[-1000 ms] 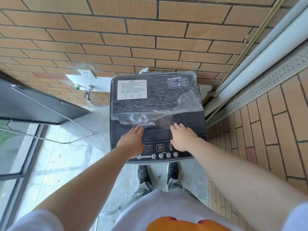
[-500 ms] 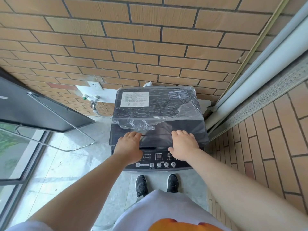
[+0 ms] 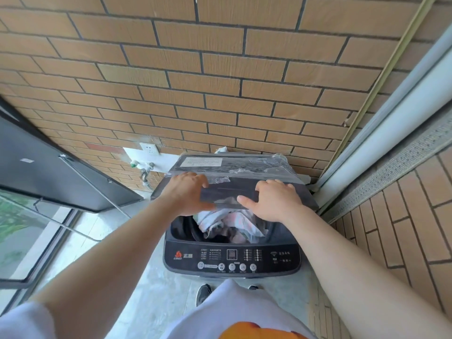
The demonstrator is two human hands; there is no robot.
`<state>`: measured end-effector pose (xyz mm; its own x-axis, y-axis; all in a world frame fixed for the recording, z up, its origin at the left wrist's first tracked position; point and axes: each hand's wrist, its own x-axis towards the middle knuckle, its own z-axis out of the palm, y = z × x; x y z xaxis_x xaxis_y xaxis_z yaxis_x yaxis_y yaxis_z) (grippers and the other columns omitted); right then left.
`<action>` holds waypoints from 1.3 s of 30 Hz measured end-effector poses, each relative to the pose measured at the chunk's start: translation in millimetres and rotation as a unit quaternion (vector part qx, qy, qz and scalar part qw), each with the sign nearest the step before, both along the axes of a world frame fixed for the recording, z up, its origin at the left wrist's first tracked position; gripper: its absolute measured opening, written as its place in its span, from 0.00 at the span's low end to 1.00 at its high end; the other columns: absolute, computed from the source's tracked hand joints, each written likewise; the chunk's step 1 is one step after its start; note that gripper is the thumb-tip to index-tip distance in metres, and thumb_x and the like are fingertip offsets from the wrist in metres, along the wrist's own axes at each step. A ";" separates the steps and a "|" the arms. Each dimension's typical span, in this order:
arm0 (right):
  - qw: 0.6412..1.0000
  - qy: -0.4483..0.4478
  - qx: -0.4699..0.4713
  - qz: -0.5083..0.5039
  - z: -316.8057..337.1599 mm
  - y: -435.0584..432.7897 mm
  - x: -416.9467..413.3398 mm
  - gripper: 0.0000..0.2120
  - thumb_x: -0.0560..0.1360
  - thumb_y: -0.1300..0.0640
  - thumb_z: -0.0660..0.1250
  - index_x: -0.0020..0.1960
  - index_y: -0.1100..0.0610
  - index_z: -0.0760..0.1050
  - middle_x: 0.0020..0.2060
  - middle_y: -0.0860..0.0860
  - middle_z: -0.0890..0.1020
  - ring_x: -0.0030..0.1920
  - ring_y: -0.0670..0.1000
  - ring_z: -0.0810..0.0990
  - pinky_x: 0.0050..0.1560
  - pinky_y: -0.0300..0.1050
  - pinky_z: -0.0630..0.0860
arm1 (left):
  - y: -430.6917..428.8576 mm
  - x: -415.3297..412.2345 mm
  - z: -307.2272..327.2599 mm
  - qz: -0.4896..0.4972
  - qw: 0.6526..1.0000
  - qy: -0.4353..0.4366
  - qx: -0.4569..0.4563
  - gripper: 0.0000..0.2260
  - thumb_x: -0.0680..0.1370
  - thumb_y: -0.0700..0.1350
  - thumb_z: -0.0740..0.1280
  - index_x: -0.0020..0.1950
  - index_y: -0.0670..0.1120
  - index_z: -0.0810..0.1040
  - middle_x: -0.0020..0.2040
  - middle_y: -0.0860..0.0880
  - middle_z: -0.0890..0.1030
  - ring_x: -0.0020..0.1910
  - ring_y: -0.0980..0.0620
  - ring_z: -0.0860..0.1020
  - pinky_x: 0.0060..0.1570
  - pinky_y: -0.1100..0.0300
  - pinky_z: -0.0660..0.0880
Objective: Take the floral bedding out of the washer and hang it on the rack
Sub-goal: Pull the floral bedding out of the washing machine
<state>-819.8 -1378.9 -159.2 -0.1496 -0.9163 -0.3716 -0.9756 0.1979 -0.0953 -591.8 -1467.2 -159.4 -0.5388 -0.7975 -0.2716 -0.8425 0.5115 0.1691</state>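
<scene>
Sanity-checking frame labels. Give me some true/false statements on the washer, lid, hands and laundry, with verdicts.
1. The left hand and the right hand both hold the lid. True.
2. The lid lies flat shut. False: it is folded up, and the drum is open.
3. Bedding lies in the drum. True.
4. The tap is to the right of the washer. False: it is on the wall to the washer's left.

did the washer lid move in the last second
Yes. The lid has folded up and back toward the brick wall, away from the control panel.
</scene>
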 end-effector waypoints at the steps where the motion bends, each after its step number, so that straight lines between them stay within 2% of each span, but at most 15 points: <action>1: 1.000 0.000 -0.002 0.011 6.3 -4.2 -4.0 0.42 0.73 0.22 0.50 0.70 0.54 0.72 0.67 0.52 0.76 0.68 0.56 0.72 0.67 0.60 0.67 | -7.3 0.2 5.9 0.002 1.000 0.010 0.002 0.28 0.69 0.67 0.72 0.64 0.55 0.74 0.61 0.53 0.79 0.60 0.50 0.76 0.60 0.54 0.72; 5: 0.998 0.002 -0.044 0.035 31.2 -23.6 -17.0 0.38 0.75 0.25 0.54 0.72 0.50 0.70 0.68 0.51 0.76 0.68 0.56 0.73 0.68 0.59 0.68 | -36.0 -2.3 29.9 0.014 0.999 0.046 -0.010 0.25 0.70 0.68 0.71 0.62 0.58 0.76 0.59 0.55 0.81 0.57 0.50 0.78 0.59 0.53 0.73; 8: 0.995 -0.003 -0.103 0.005 46.2 -40.5 -20.4 0.34 0.77 0.27 0.55 0.72 0.49 0.72 0.67 0.49 0.77 0.66 0.55 0.76 0.65 0.55 0.70 | -52.6 -7.6 46.9 0.045 0.992 0.110 -0.036 0.22 0.71 0.64 0.73 0.61 0.57 0.77 0.58 0.55 0.81 0.55 0.50 0.79 0.55 0.54 0.77; 10: 0.986 -0.030 -0.163 -0.032 53.0 -51.8 -20.6 0.29 0.77 0.30 0.58 0.67 0.49 0.75 0.64 0.48 0.79 0.62 0.54 0.78 0.61 0.53 0.73 | -62.7 -13.6 55.8 0.067 0.980 0.171 -0.073 0.19 0.70 0.61 0.75 0.58 0.57 0.78 0.57 0.55 0.80 0.53 0.52 0.79 0.53 0.54 0.78; 13: 0.965 -0.043 -0.251 -0.067 57.8 -72.6 -21.2 0.22 0.77 0.34 0.63 0.59 0.49 0.77 0.59 0.48 0.79 0.58 0.55 0.78 0.58 0.52 0.74 | -78.1 -27.4 63.1 0.087 0.957 0.250 -0.123 0.10 0.70 0.56 0.77 0.47 0.55 0.82 0.51 0.57 0.79 0.48 0.54 0.79 0.47 0.56 0.78; 16: 0.946 -0.021 -0.314 -0.082 58.5 -96.5 -20.6 0.18 0.77 0.37 0.66 0.55 0.50 0.80 0.54 0.49 0.78 0.57 0.57 0.75 0.56 0.53 0.72 | -93.9 -38.9 61.5 0.102 0.933 0.297 -0.177 0.06 0.70 0.52 0.78 0.41 0.52 0.85 0.47 0.54 0.80 0.48 0.50 0.78 0.46 0.56 0.75; 21: 0.914 0.051 -0.397 -0.067 56.6 -127.5 -23.9 0.16 0.77 0.40 0.68 0.47 0.53 0.83 0.43 0.51 0.79 0.49 0.58 0.75 0.48 0.52 0.69 | -118.4 -51.5 56.2 0.074 0.906 0.283 -0.305 0.05 0.71 0.50 0.76 0.41 0.50 0.88 0.41 0.50 0.82 0.43 0.41 0.76 0.43 0.51 0.74; 25: 0.914 0.084 -0.396 -0.039 66.3 -151.1 -26.6 0.15 0.80 0.48 0.67 0.45 0.59 0.84 0.40 0.55 0.80 0.44 0.61 0.77 0.42 0.50 0.70 | -138.1 -63.8 60.7 0.064 0.909 0.243 -0.334 0.08 0.75 0.49 0.71 0.42 0.47 0.88 0.38 0.47 0.80 0.43 0.41 0.76 0.41 0.53 0.72; 27: 0.924 0.095 -0.369 -0.040 74.0 -162.1 -26.1 0.12 0.81 0.53 0.66 0.49 0.60 0.83 0.43 0.57 0.81 0.46 0.61 0.78 0.41 0.49 0.69 | -149.8 -69.3 64.2 0.064 0.915 0.224 -0.328 0.10 0.77 0.48 0.68 0.44 0.46 0.87 0.39 0.47 0.80 0.45 0.41 0.76 0.40 0.54 0.74; 29: 0.939 0.109 -0.324 -0.043 78.4 -169.6 -27.5 0.08 0.81 0.59 0.64 0.58 0.59 0.78 0.50 0.56 0.81 0.52 0.59 0.78 0.43 0.49 0.71 | -160.5 -73.1 68.1 0.061 0.930 0.191 -0.308 0.09 0.79 0.46 0.66 0.48 0.46 0.86 0.44 0.46 0.80 0.48 0.41 0.75 0.41 0.53 0.74; 31: 0.949 0.102 -0.296 -0.033 79.0 -176.2 -32.5 0.14 0.80 0.61 0.64 0.66 0.58 0.73 0.59 0.55 0.80 0.60 0.57 0.76 0.51 0.49 0.74 | -170.7 -76.2 70.6 0.060 0.943 0.161 -0.284 0.09 0.80 0.44 0.64 0.53 0.46 0.84 0.49 0.46 0.80 0.52 0.42 0.73 0.44 0.52 0.74; 32: 0.952 0.095 -0.288 -0.026 78.6 -178.6 -35.1 0.18 0.80 0.62 0.64 0.69 0.59 0.70 0.64 0.56 0.78 0.65 0.57 0.74 0.59 0.49 0.74 | -174.6 -77.9 70.6 0.061 0.947 0.152 -0.276 0.10 0.79 0.41 0.64 0.56 0.46 0.83 0.52 0.46 0.79 0.54 0.42 0.73 0.46 0.51 0.74; 34: 0.960 0.084 -0.265 -0.019 77.3 -184.6 -38.9 0.26 0.80 0.62 0.63 0.77 0.60 0.63 0.75 0.57 0.69 0.75 0.57 0.66 0.72 0.49 0.66 | -181.1 -81.8 70.4 0.063 0.953 0.139 -0.260 0.16 0.78 0.38 0.64 0.64 0.47 0.79 0.56 0.47 0.78 0.58 0.42 0.72 0.50 0.51 0.74; 35: 0.964 0.087 -0.250 -0.016 76.5 -188.2 -40.4 0.28 0.81 0.61 0.62 0.79 0.60 0.59 0.78 0.57 0.65 0.78 0.56 0.62 0.75 0.49 0.61 | -184.4 -83.6 70.4 0.063 0.957 0.136 -0.250 0.18 0.77 0.38 0.64 0.67 0.48 0.77 0.59 0.47 0.78 0.60 0.42 0.71 0.51 0.51 0.74; 39: 0.972 0.119 -0.200 -0.009 74.2 -199.4 -41.5 0.35 0.81 0.58 0.62 0.82 0.61 0.48 0.81 0.58 0.54 0.81 0.57 0.52 0.80 0.53 0.51 | -193.1 -87.2 68.4 0.068 0.963 0.121 -0.229 0.25 0.76 0.38 0.64 0.74 0.48 0.72 0.65 0.48 0.76 0.65 0.44 0.70 0.59 0.51 0.72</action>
